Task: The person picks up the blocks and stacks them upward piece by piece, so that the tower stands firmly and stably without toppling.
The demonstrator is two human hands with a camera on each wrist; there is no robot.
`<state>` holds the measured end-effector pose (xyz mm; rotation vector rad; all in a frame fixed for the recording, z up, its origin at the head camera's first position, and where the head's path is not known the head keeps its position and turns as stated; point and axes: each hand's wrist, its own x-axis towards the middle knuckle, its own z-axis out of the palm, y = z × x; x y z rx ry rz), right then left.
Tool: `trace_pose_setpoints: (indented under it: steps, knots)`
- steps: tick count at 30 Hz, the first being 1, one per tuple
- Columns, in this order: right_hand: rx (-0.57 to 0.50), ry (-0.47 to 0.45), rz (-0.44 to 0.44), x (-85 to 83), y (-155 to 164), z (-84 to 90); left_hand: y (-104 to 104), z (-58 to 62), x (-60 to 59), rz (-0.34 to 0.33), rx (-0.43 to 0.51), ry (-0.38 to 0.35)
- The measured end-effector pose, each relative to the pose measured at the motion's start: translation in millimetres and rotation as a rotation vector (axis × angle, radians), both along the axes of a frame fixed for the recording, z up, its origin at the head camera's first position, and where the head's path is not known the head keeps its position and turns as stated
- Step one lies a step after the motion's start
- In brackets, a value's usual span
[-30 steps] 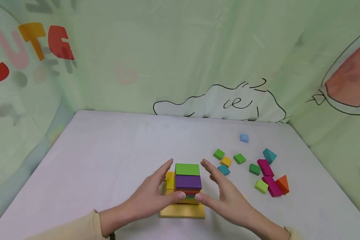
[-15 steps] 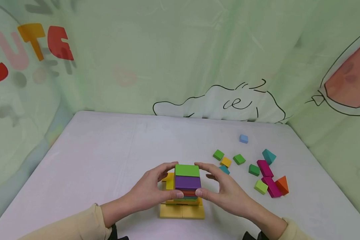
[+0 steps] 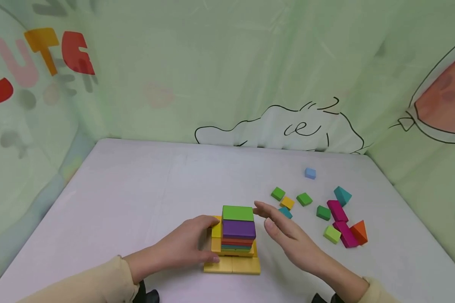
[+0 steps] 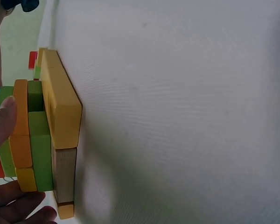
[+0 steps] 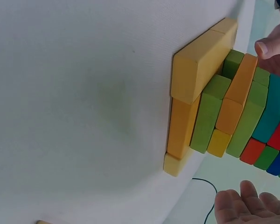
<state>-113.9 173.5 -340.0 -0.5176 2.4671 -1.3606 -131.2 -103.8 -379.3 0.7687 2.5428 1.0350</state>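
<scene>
Item one: a block stack [image 3: 236, 235], low centre of the head view, standing on a white surface [image 3: 144, 189]. We count from the top a green block [image 3: 237, 213], a purple block [image 3: 238, 229], then thin red, green and teal layers, all on a base of flat yellow blocks [image 3: 232, 265].

Item two: the left hand [image 3: 186, 244], lower left of centre in the head view. Its fingers are curled against the left side of the stack, the thumb low near the yellow base. The left wrist view shows what the head view does not: a fingertip [image 4: 1, 122] pressed on the orange and green layers, and the edge of the stack [image 4: 42, 135] seen side-on, with one bare wooden block in the base.

Item three: the right hand [image 3: 288, 240], right of the stack in the head view, fingers straight and spread, clear of the blocks and holding nothing. In the right wrist view only its fingertips [image 5: 245, 205] appear at the bottom right, apart from the stack [image 5: 224, 102]; that view also shows the layers stepped and slightly offset, and a thin dark cord near the bottom edge.

Item four: loose blocks [image 3: 322, 212] scattered at centre right of the head view, well apart from the stack: green, yellow, teal, magenta, an orange wedge [image 3: 360, 231] and one pale blue cube [image 3: 310, 173] farthest back. Neither wrist view shows these.

Item five: a green printed curtain [image 3: 227, 67] fills the upper frame.
</scene>
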Motion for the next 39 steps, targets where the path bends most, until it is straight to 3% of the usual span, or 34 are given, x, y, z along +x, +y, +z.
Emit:
trace_pose_setpoints:
  steps: [9,15,20,24,27,32,35,39]
  knots:
    - [0.004,-0.037,-0.032,1.0,2,-1.4,3,0.9,-1.9,-0.025,-0.063,0.054]
    - [-0.005,-0.037,-0.039,1.5,5,-0.7,5,1.4,-2.6,-0.034,-0.074,0.047]
    - [0.011,0.052,-0.049,-3.0,16,3.7,8,1.6,-2.3,-0.015,-0.108,0.063]
    - [0.047,0.154,-0.079,-17.1,40,13.6,9,1.6,-2.3,0.009,-0.137,0.096]
    - [0.096,0.199,-0.1,-30.3,65,22.3,11,1.9,-2.8,0.014,-0.132,0.108]
    - [0.237,0.141,-0.15,-46.8,98,26.6,12,1.9,-3.1,0.02,-0.116,0.108]
    - [0.309,0.094,-0.194,-48.9,113,23.8,12,1.7,-3.6,0.018,-0.12,0.106]
    - [0.415,0.104,-0.262,-45.9,134,19.2,12,1.9,-3.7,0.012,-0.118,0.115]
